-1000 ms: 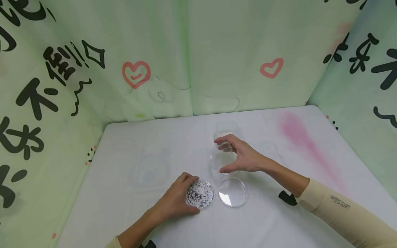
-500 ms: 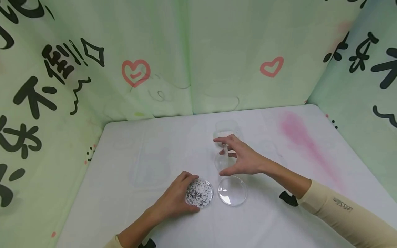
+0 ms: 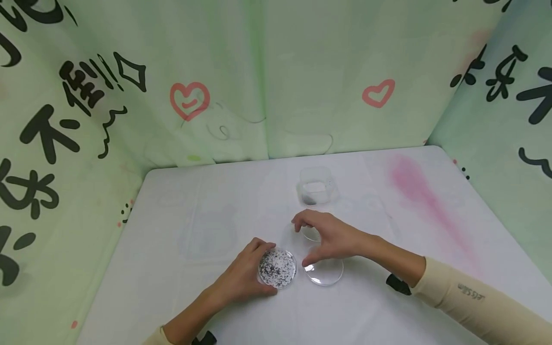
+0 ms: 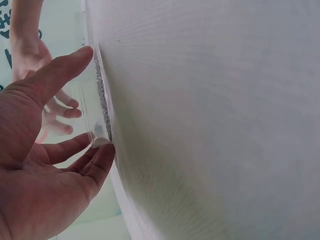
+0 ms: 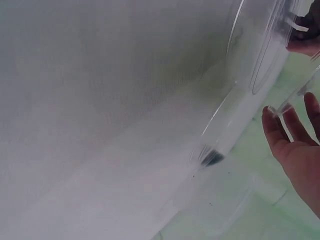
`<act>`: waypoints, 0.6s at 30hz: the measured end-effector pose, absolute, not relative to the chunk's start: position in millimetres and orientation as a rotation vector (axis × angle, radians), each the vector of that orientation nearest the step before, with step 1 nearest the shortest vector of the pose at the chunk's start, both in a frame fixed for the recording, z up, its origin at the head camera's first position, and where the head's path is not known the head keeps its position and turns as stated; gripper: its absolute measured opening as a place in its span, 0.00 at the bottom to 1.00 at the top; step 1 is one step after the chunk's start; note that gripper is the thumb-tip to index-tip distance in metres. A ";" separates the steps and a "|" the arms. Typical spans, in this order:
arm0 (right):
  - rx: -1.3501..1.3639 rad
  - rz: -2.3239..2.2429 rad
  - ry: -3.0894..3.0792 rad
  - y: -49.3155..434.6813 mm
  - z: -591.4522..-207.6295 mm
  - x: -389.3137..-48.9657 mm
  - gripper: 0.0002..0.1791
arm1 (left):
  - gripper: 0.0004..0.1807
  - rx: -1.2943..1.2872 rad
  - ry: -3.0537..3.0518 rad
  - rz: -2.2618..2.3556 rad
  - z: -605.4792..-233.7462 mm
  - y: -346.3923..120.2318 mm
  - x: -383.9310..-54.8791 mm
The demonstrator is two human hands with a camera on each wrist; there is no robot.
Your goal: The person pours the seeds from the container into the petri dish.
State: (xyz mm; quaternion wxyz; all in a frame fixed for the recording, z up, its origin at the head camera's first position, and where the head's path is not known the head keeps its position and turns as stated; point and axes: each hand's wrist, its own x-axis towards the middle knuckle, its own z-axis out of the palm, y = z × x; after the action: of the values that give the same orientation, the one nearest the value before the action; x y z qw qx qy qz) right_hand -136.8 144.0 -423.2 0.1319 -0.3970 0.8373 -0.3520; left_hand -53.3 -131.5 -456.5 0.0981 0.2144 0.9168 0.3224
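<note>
My left hand (image 3: 243, 273) grips a round petri dish (image 3: 278, 268) on the white table, fingers and thumb on opposite sides of its rim. Black and grey specks cover its white bottom; from the side, the left wrist view shows them as a thin layer. My right hand (image 3: 334, 237) is spread above the table with a clear lid (image 5: 295, 95) pinched at its fingertips, seen nearly edge-on in the right wrist view. Just below it lies a clear round dish (image 3: 327, 275), partly covered by the thumb. Behind the fingers another clear dish (image 3: 310, 234) shows in part.
A clear, box-shaped container (image 3: 321, 184) with a dark patch inside stands farther back. White cloth covers the table (image 3: 215, 201), with a pink stain (image 3: 414, 187) at right. Green curtains (image 3: 302, 96) with hearts and black writing surround the table on three sides.
My right hand has come toward me with the clear lid, from over the rear dish to over the nearer one. The box-shaped container is now uncovered. My left hand stays on the speckled dish.
</note>
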 end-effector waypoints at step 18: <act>-1.438 -0.762 2.375 105.3 -440.9 -111.1 0.34 | 0.56 0.639 2.713 0.944 -444.6 -141.6 -51.8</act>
State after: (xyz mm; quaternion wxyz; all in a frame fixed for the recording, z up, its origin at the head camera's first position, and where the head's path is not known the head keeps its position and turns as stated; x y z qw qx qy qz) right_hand -111.1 105.3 -440.9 0.1309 -0.4953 0.8178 -0.2623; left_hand -51.8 -141.6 -444.6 0.0993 0.2159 0.9174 0.3191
